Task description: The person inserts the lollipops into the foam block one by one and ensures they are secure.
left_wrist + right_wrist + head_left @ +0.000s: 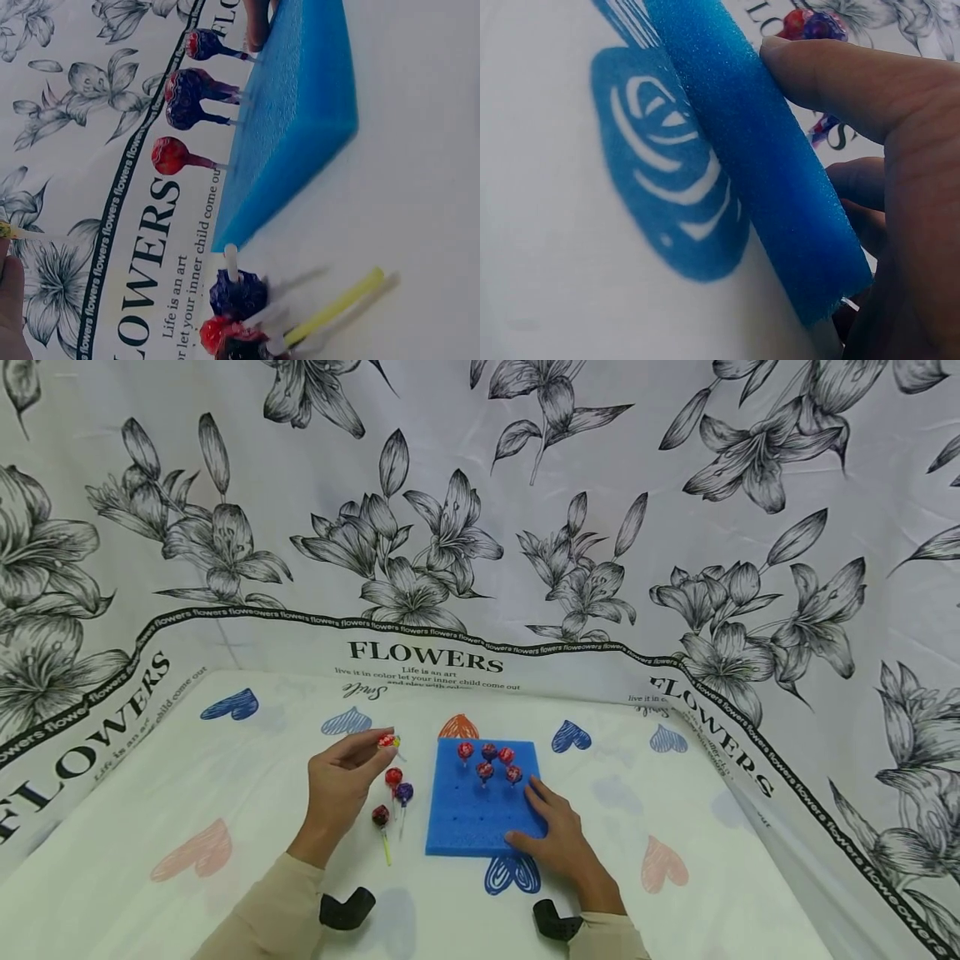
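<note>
My left hand (337, 787) pinches a lollipop (387, 741) in a red and yellow wrapper between thumb and fingertips, left of the blue foam block (457, 827) and above the cloth. In the left wrist view only part of its pale stick (34, 235) shows. With its thumb at the front and its fingers along the right edge, my right hand (561, 833) holds the block's near right corner. Several wrapped lollipops (466, 750) stand upright in the block's far part. Between left hand and block lie a red lollipop (393, 776), a purple lollipop (405, 792) and a dark red lollipop (381, 815).
Small holes (481, 818) dot the block's nearer part. Underneath is a white cloth (247, 793) printed with hearts, and behind it hangs a flower-patterned curtain (510, 568). Black wrist devices (347, 910) sit near both sleeves.
</note>
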Action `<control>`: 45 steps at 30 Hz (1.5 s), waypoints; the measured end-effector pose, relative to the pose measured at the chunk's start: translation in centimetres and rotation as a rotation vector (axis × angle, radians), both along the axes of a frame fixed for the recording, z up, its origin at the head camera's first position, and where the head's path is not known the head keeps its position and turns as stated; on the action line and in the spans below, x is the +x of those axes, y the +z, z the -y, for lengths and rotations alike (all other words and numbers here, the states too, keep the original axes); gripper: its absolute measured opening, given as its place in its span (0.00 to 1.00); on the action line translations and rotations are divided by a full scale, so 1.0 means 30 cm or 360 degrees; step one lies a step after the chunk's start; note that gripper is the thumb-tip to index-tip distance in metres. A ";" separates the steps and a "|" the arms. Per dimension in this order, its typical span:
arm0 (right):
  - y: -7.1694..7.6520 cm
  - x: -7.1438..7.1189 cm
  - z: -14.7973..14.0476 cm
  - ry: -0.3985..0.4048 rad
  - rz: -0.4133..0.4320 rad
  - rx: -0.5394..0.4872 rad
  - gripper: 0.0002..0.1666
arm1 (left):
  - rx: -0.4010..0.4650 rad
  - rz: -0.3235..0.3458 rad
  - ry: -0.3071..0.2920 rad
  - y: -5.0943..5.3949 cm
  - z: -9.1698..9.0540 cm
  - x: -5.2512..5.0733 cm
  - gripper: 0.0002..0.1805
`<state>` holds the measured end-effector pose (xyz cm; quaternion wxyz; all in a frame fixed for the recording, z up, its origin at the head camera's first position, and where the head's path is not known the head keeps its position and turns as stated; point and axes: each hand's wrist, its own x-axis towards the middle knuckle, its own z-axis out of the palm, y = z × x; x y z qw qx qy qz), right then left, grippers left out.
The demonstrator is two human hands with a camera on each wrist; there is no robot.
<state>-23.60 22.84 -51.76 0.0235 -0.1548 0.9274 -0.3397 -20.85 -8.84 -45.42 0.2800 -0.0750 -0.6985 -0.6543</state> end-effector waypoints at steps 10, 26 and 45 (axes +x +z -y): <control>0.005 -0.007 0.000 0.0006 -0.0036 0.0036 0.53 | 0.0047 0.0084 -0.0115 0.087 -0.105 0.002 0.16; 0.017 -0.003 0.003 0.0006 -0.0021 0.0044 0.53 | 0.0070 0.0118 -0.0218 0.002 -0.185 -0.093 0.18; 0.005 0.005 0.003 -0.0008 -0.0005 0.0026 0.53 | 0.0005 0.0352 -0.0188 -0.102 -0.229 -0.105 0.17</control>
